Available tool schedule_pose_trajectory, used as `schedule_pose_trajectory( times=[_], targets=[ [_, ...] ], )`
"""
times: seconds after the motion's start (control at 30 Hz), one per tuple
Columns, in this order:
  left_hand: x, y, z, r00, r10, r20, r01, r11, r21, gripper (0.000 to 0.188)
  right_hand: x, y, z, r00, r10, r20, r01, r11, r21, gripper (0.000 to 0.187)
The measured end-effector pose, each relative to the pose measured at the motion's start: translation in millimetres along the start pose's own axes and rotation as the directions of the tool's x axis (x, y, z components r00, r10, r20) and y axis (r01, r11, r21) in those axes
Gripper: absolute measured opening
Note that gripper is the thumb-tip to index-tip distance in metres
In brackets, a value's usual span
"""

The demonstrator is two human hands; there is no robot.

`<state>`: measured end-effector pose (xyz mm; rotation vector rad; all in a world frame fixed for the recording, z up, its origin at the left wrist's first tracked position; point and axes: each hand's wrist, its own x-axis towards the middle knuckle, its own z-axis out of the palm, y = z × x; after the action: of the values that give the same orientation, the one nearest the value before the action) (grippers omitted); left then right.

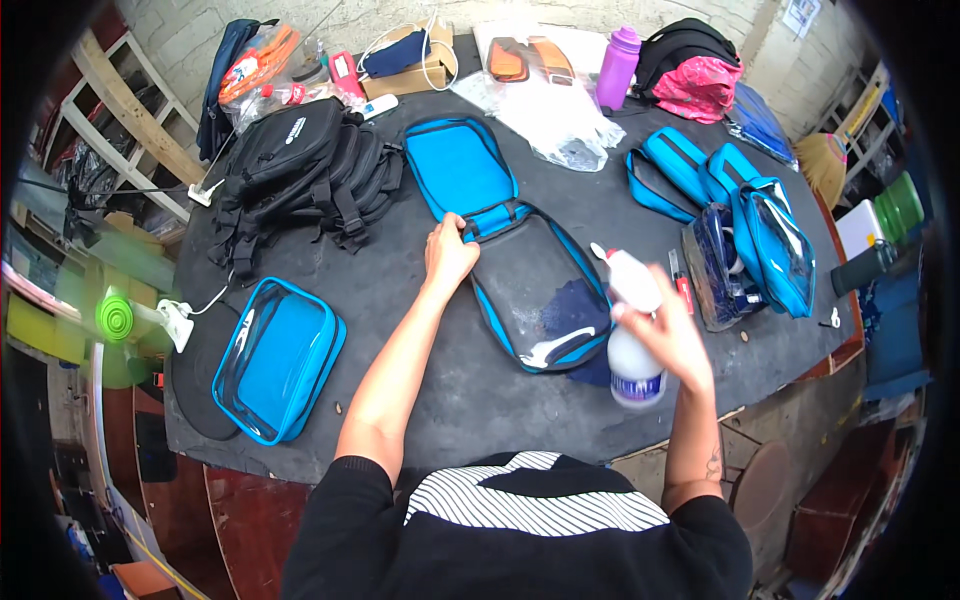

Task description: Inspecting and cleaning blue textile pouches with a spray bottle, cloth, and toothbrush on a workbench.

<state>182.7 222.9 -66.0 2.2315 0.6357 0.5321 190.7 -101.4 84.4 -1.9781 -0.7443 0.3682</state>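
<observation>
Near the middle of the black-topped table (480,410), an unfolded turquoise zip case (512,280) with a clear panel is lying flat. At its nine o'clock, the left hand (450,255) is pinching the fabric edge, fingers curled shut. At four o'clock, the right hand (675,340), blurred, is wrapping partly closed around a spray bottle's neck (637,365). A second turquoise case (285,355) is resting at eight o'clock, a black backpack (290,160) at ten.
</observation>
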Motion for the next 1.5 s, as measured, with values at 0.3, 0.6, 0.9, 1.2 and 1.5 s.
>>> schedule_pose_trajectory(
  times=[0.3, 0.6, 0.9, 1.2, 1.5],
  targets=[
    [5, 10, 6, 0.997, 0.029, -0.074, -0.021, 0.994, 0.107, 0.033, 122, 102, -31, 0.710, -0.094, -0.698, 0.085, 0.995, -0.048, 0.049],
    [31, 19, -4, 0.983, -0.172, 0.059, 0.147, 0.943, 0.299, 0.028, 17, 92, 78, 0.906, -0.404, -0.129, 0.279, 0.798, -0.534, 0.048],
    [25, -2, 9, 0.984, -0.094, 0.149, 0.079, 0.992, 0.099, 0.032, 31, 114, 41, 0.815, -0.235, -0.529, 0.061, 0.944, -0.325, 0.021],
    [9, -14, 31, 0.987, 0.160, -0.012, -0.159, 0.986, 0.052, 0.022, 106, 94, 165, 0.896, -0.424, 0.128, 0.385, 0.600, -0.702, 0.053],
    [-3, -24, 26, 0.953, 0.258, -0.157, -0.240, 0.962, 0.128, 0.023, -9, 62, 148, 0.867, -0.128, 0.482, 0.372, 0.809, -0.455, 0.052]
  ],
)
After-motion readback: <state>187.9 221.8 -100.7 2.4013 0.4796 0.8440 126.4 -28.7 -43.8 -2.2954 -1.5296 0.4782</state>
